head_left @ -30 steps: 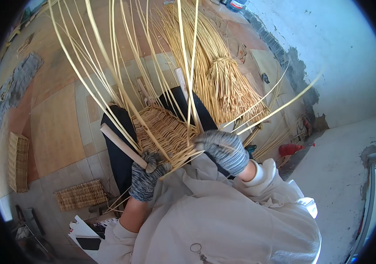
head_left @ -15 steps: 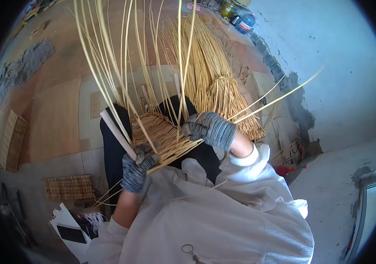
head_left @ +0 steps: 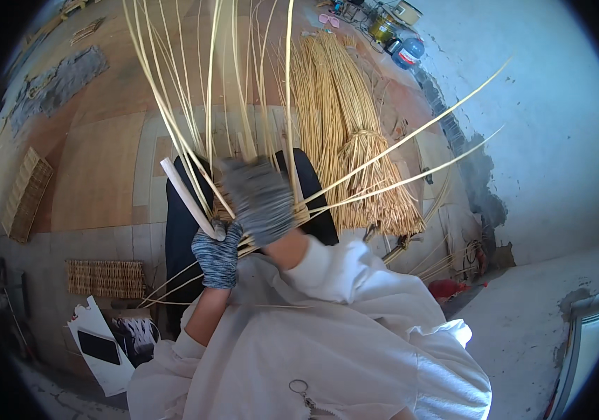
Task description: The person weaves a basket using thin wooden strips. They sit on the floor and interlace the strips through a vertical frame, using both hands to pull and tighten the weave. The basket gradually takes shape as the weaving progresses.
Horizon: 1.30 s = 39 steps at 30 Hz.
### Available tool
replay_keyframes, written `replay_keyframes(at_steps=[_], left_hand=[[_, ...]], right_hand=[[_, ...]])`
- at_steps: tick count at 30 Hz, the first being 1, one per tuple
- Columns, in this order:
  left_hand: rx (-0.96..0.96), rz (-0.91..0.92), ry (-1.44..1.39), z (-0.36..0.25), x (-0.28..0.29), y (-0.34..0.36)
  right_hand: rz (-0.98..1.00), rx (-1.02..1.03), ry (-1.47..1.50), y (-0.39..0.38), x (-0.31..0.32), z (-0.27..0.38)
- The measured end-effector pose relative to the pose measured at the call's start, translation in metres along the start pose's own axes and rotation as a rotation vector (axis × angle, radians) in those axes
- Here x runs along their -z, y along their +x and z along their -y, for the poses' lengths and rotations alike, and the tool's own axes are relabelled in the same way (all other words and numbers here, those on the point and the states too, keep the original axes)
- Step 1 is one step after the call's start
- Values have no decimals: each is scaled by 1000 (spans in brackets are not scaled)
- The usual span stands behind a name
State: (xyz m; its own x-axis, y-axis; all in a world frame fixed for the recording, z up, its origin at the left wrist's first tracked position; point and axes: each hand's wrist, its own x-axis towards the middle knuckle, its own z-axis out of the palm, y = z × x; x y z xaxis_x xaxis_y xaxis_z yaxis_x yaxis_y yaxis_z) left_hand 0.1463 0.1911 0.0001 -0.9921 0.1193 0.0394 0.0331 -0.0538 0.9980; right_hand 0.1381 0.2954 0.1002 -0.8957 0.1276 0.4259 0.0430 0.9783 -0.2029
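A half-woven wicker piece (head_left: 302, 213) lies across my dark-trousered knees, with tall pale upright rods (head_left: 210, 91) rising from it. My left hand (head_left: 217, 257), in a grey knit glove, is closed round its near left corner, beside a thick peeled stick (head_left: 186, 198). Over the middle of the weave is my right hand (head_left: 256, 201), gloved alike and smeared by motion; its fingers cannot be made out. It covers most of the weave. Two long weaving rods (head_left: 411, 140) stick out from the work to the right. Thinner rod ends (head_left: 168, 288) poke out at lower left.
A big tied bundle of rods (head_left: 355, 126) lies on the floor beyond my right knee. Two finished-looking woven panels (head_left: 105, 278) are at the left. A phone (head_left: 100, 347) rests on a white sheet (head_left: 115, 381). A blue water bottle (head_left: 408, 53) stands by the right wall.
My right hand has moved left from the weave's right end to over its middle. My left hand keeps its hold at the corner. The view has shifted slightly.
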Motion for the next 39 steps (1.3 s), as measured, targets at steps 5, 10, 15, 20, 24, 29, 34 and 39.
replay_keyframes(at_steps=[5, 10, 15, 20, 24, 29, 34, 39], left_hand=[[206, -502, -194, 12, -30, 19], [-50, -78, -31, 16, 3, -7], [86, -60, -320, -7, 8, -7], [68, -33, -209, 16, 8, 1], [150, 6, -319, -4, 8, 0], [59, 174, -152, -24, 31, -11], [52, 89, -366, -17, 29, 21], [46, 48, -356, -7, 33, 43]], right_hand=[[-149, 332, 430, 3, -23, 21], [71, -2, 913, 19, -54, 25], [327, 57, 730, 31, -10, -17], [882, 459, -58, 14, 29, -49], [769, 542, -245, -4, 34, -39], [254, 574, -128, -85, 31, -53], [-32, 377, -140, -71, 7, -34], [28, 480, -60, -41, -10, -52]])
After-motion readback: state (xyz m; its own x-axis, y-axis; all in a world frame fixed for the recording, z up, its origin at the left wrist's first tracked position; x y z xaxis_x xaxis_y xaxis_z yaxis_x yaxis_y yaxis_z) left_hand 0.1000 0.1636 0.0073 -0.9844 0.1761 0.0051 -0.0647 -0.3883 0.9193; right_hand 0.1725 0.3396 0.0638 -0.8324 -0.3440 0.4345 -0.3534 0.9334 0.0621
